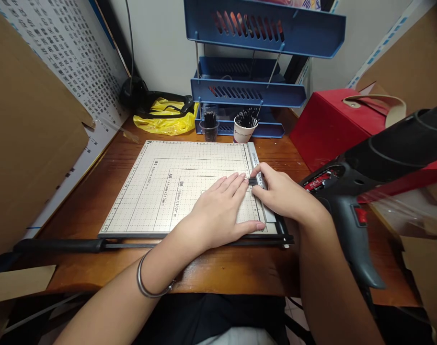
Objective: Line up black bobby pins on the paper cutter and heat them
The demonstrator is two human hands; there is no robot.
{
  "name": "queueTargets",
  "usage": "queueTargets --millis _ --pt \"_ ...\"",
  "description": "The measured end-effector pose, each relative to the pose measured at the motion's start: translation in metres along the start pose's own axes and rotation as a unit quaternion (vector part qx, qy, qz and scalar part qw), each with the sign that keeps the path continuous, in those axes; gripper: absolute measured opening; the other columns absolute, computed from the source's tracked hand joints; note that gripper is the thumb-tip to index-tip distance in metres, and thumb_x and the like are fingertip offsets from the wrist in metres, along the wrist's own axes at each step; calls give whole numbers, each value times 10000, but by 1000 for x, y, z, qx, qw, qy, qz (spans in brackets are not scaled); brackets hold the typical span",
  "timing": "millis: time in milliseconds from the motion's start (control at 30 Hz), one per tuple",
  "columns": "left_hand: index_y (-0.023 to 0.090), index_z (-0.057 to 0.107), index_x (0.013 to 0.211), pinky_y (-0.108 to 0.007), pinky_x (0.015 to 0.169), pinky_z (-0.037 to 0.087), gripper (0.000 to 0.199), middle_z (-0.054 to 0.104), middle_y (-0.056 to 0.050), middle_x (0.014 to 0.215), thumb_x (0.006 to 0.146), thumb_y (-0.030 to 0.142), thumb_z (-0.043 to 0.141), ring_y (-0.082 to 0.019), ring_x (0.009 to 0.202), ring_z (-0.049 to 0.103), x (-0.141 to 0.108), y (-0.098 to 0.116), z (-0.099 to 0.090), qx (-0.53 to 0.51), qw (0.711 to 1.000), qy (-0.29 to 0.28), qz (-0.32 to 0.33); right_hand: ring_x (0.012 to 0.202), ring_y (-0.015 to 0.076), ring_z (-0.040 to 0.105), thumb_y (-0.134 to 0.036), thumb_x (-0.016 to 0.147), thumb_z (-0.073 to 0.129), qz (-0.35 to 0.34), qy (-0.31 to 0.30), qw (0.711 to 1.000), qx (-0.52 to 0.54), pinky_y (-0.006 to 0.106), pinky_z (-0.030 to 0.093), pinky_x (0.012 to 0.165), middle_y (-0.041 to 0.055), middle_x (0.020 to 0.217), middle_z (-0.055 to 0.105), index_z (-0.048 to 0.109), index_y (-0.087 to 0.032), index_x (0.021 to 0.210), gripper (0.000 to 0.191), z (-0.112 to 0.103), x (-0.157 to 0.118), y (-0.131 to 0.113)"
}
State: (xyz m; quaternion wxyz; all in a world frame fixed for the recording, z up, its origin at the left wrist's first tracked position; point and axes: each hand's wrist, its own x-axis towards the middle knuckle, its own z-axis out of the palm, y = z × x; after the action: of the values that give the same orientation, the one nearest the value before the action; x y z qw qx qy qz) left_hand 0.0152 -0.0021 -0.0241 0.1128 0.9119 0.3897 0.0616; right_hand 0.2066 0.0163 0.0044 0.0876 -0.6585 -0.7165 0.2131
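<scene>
Resting right of a black cylindrical handle (60,246), our left hand (222,206) lies flat and unclenched on the cream, grid-printed cutter board (132,206), fingertips beside a small bundle of slender black strips (252,181). We pinch that bundle between thumb and forefinger of our right hand (283,192), near the board's right edge, left of a pistol-shaped grey plastic tool (350,225).
</scene>
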Motion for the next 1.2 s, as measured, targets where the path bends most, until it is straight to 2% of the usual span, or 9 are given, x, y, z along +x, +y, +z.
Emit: queueTargets --millis 133,600,833,1033,1200 --pt "15 305 1617 -441 1333 139 1017 259 -186 1713 966 789 412 -303 1618 201 0 1 -1 -2 1000 0 -1 799 257 640 -340 878 506 -1 3 1000 8 328 442 690 69 904 702 550 -254 1082 225 1 0 0" --pt "26 304 1621 -443 1332 139 1009 249 -183 1718 971 795 383 -299 1621 194 0 0 1 -5 1000 6 1 844 267 651 -365 894 515 -3 6 1000 9 330 440 705 86 951 710 540 -247 1076 218 2 1 1" --pt "87 323 1630 -478 1321 174 960 231 -144 1732 973 781 406 -337 1620 179 1 1 0 -5 1000 3 3 848 264 668 -349 931 493 -4 -1 1000 16 332 455 712 85 957 722 549 -249 1073 182 2 2 3" --pt "61 293 1639 -470 1323 166 972 268 -113 1725 986 776 369 -347 1619 178 1 3 -3 4 1000 -9 -1 967 295 677 -271 973 345 -20 7 998 61 396 478 843 93 1027 710 505 -259 1101 205 3 4 9" --pt "60 302 1636 -470 1323 169 963 289 -115 1718 990 770 374 -351 1615 190 0 4 -5 9 1000 -12 -5 993 317 680 -305 995 323 -15 12 997 76 434 471 895 95 1038 702 474 -266 1098 187 2 2 8"
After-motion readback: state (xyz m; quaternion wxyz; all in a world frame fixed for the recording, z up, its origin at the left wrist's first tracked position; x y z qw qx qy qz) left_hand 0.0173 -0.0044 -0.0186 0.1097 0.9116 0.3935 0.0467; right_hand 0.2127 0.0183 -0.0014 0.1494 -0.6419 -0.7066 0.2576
